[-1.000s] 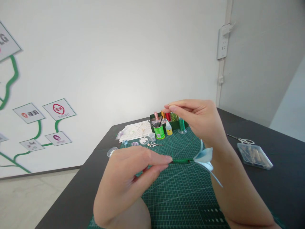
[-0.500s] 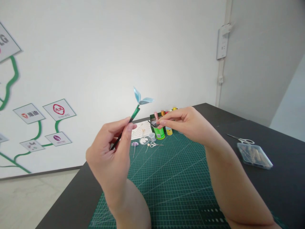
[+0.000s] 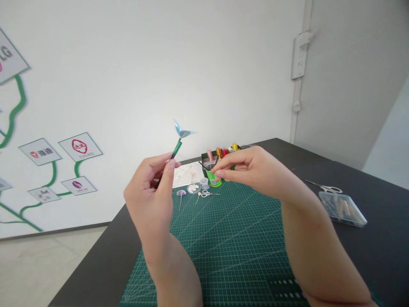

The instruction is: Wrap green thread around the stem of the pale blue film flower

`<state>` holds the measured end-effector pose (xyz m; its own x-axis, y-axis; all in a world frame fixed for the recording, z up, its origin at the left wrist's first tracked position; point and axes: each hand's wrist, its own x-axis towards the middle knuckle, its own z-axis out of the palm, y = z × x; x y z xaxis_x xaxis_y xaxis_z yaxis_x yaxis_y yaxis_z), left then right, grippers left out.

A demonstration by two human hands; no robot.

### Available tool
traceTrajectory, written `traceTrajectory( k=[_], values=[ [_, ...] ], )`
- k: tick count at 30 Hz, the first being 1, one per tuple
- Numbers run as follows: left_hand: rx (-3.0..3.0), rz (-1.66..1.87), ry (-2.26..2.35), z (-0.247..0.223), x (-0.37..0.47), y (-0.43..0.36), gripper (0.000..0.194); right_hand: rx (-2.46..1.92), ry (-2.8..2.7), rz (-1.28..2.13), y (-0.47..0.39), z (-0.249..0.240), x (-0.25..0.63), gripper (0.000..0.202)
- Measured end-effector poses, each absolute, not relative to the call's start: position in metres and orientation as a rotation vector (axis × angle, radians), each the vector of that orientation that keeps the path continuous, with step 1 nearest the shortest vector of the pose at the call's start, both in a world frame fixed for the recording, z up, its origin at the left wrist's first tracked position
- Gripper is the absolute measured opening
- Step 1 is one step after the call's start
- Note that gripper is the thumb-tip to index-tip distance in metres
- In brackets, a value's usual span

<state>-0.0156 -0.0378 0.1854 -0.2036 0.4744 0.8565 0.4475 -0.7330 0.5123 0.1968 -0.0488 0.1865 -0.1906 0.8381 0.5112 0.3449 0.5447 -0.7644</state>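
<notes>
Nearest, a green cutting mat [image 3: 230,238] with a grid of pale lines is spread on the black table [image 3: 96,256]. Above the mat, the left hand [image 3: 151,183] is raised, and by its thumb and fingers a thin black stick [image 3: 157,183] is grasped. The stick is tilted, its upper end leaning to the right, and near this end it is covered with green wrapping [image 3: 177,147]. At the very top a light blue flower [image 3: 182,132] is carried, with its petals spread; it is seen in the air, against the white wall [image 3: 159,85]. The right hand [image 3: 252,170] is held beside, apart from the flower, with thumb and fingertips brought together; whether something thin is pinched there cannot be told.

Toward the right edge of the table, a clear flat box [image 3: 343,209] is placed, with small pieces inside, and just behind it a pair of scissors [image 3: 330,189] is laid.

Near the far edge of the mat, a purple flower [image 3: 181,193] on a thin stem and small white scissors [image 3: 206,194] are seen. Behind them are placed a dish of white pieces [image 3: 193,188], a small jar [image 3: 204,184] and a green can [image 3: 213,181], partly hidden by the right fingertips. Toward the far edge of the table, a white sheet [image 3: 180,177] is laid, and beside it several coloured spools [image 3: 219,152] are gathered.
</notes>
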Motion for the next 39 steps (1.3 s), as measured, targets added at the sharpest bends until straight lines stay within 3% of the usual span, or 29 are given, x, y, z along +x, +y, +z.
traceTrajectory(
  k=[17, 20, 24, 28, 30, 35, 39],
  values=[
    [1.982, 2.062, 1.193, 0.185, -0.012, -0.033, 0.023, -1.026, -1.832, 0.578, -0.046, 0.183, 0.194, 0.014],
    [1.971, 2.065, 1.172, 0.185, -0.012, -0.032, 0.02, -0.997, -1.702, 0.611, -0.041, 0.184, 0.194, 0.023],
    [1.974, 2.034, 1.162, 0.186, -0.011, -0.037, 0.02, -0.968, -1.386, 0.432, -0.029, 0.182, 0.193, 0.034],
    [2.014, 1.993, 1.139, 0.185, -0.008, -0.041, 0.02, -1.05, -1.331, 0.244, -0.026, 0.181, 0.186, 0.02],
    [2.03, 1.97, 1.114, 0.185, -0.007, -0.041, 0.02, -0.987, -1.428, 0.345, -0.029, 0.18, 0.18, 0.014],
    [2.106, 1.925, 1.073, 0.184, -0.004, -0.039, 0.02, -0.616, -1.577, 0.784, -0.037, 0.18, 0.164, 0.021],
    [2.173, 1.935, 1.063, 0.185, -0.003, -0.04, 0.021, -0.559, -1.585, 0.918, -0.04, 0.179, 0.154, 0.02]
  ],
)
